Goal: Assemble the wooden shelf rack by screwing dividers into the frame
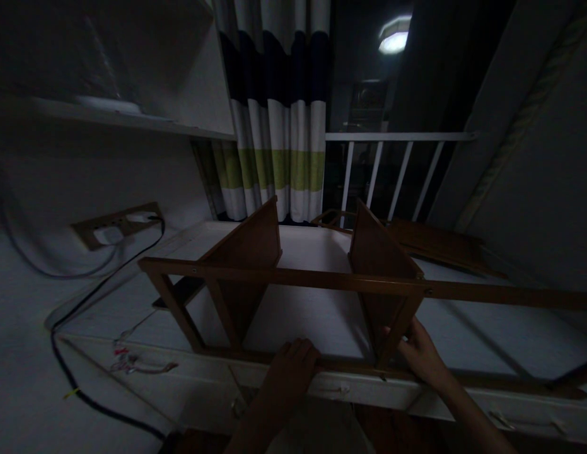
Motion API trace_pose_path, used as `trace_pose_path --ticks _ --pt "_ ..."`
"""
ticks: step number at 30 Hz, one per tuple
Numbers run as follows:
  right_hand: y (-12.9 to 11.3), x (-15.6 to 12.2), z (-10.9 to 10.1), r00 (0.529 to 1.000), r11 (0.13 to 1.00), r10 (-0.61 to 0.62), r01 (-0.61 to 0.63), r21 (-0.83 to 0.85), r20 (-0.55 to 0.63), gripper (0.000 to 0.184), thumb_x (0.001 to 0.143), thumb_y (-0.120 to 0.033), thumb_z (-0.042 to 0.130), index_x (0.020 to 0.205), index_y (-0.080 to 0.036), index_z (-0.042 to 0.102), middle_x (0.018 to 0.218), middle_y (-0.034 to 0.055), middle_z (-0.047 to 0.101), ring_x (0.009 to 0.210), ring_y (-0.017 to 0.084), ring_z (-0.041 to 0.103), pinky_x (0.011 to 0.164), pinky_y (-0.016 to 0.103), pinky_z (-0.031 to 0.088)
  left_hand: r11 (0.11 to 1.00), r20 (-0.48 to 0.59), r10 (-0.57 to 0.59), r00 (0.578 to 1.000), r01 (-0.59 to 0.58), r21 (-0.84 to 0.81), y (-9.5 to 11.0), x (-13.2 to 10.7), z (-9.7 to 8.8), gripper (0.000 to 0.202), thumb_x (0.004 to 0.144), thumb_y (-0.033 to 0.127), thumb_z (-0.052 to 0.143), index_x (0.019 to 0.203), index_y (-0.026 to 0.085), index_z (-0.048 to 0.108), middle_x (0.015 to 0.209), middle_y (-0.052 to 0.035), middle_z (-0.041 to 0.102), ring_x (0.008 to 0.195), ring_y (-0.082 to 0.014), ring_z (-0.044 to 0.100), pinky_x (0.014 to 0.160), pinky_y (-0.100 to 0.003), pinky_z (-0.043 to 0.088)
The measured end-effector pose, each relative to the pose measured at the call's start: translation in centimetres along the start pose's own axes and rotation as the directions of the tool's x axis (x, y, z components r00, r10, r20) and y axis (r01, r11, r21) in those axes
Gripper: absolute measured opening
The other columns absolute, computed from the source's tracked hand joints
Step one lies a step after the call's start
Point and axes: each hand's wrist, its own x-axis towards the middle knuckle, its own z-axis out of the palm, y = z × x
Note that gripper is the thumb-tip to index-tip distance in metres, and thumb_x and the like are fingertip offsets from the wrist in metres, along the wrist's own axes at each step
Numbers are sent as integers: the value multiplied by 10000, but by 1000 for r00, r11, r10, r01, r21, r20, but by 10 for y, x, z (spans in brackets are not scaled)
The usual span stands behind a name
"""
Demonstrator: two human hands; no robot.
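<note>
A brown wooden shelf frame (316, 279) lies on its side along the white desktop (316, 321), with two shelf boards standing upright in it. My left hand (293, 366) rests on the front lower rail, its fingers curled over the wood. At the right-hand board (376, 265), my right hand (420, 356) grips the crosspiece near its lower end. Thumb and fingers reach around that post, and some fingertips are hidden behind it. The picture is dim, so small fittings at the joints are hard to make out.
Another wooden panel (435, 243) lies at the back right near white railings (400, 180). A dark flat object (182, 291) sits under the frame's left end. Plugs fill a wall socket (116, 224), with a black cable (61, 359) running down. Striped curtains (274, 126) hang behind.
</note>
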Motion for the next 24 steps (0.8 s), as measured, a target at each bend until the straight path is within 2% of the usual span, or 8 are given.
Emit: trace_pose_path --ticks 9,15,24 --pt "-1 0 -1 1000 1000 -8 8 -12 -15 277 786 -370 526 1007 -215 464 955 44 546 818 171 537 676 250 485 1000 -29 2 1000 -2 14 2 -3 -2 97 799 172 495 887 186 533 904 -7 567 827 -161 508 747 -305 382" --pt "-1 -2 -2 999 999 -19 18 -30 -32 252 782 -373 529 971 -219 470 867 24 555 752 155 545 638 227 482 997 -73 20 997 -15 75 1 -7 6 112 798 143 484 890 186 530 898 -13 572 834 -174 514 750 -322 387" --pt "-3 -7 -2 999 998 -12 10 -58 -31 307 770 -368 535 1030 -216 478 875 40 555 765 176 538 661 257 488 999 -97 2 995 3 49 3 -14 9 92 809 180 479 879 197 536 886 -17 570 833 -172 519 744 -310 385"
